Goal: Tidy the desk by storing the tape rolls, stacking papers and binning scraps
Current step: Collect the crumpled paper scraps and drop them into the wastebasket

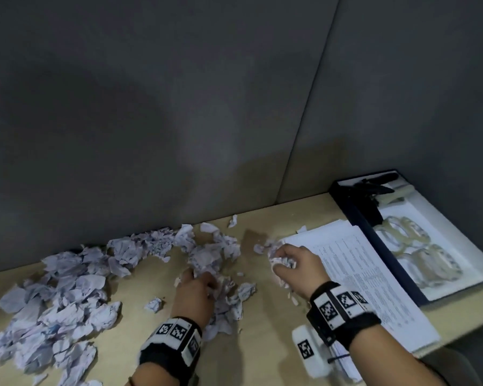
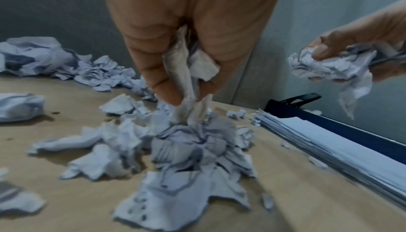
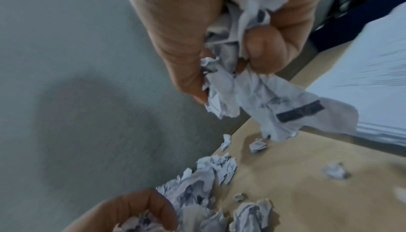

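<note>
Crumpled white paper scraps (image 1: 215,263) are being clenched in both the left hand (image 1: 193,288) and right hand (image 1: 296,266); loose tails hanging below each fist are risking dropped pieces.

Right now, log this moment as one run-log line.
left hand: grips paper scraps | right hand: holds scrap wad | papers: stacked | tape rolls: in tray

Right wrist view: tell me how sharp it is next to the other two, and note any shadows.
Right wrist view: motion-blurred, the stacked white printed sheets streaked; a soft shadow falls on the grey partition wall. Left wrist view: the crumpled white paper scraps are fairly clear, its edges smeared. Head view: sharpest but dim, with a broad shadow on the wall.
</note>
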Action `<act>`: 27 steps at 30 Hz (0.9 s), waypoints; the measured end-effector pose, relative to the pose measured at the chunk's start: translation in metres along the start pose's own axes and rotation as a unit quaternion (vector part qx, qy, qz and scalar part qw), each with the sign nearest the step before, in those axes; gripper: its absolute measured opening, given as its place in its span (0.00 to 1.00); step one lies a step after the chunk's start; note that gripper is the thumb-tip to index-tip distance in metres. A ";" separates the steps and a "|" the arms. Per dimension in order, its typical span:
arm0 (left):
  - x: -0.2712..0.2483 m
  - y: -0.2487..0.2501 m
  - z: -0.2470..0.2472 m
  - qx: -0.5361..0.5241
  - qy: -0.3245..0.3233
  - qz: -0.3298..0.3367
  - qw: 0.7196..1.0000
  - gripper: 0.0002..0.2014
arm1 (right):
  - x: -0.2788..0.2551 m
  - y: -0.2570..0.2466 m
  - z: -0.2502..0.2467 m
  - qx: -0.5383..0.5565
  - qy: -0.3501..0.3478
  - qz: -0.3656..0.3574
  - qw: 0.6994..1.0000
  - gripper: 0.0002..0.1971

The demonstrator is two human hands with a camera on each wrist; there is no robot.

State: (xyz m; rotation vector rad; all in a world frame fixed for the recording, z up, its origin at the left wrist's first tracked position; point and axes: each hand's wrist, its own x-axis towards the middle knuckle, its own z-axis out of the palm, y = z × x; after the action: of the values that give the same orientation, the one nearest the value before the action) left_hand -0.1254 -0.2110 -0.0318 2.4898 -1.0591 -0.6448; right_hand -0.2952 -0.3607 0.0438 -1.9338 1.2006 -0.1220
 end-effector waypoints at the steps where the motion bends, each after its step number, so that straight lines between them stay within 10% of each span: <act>1: -0.003 0.005 0.001 -0.005 0.002 0.013 1.000 0.11 | -0.005 0.004 -0.001 0.024 0.019 0.008 1.000 0.12; 27: -0.027 0.184 0.052 -0.027 -0.095 0.251 0.963 0.18 | -0.098 0.126 -0.087 0.224 0.219 0.149 0.938 0.08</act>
State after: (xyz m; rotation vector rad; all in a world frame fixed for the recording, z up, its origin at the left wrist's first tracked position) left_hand -0.2770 -0.3192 0.0216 2.0138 -1.6414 -0.7424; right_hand -0.4773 -0.3613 0.0446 -1.3436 1.5811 -0.6375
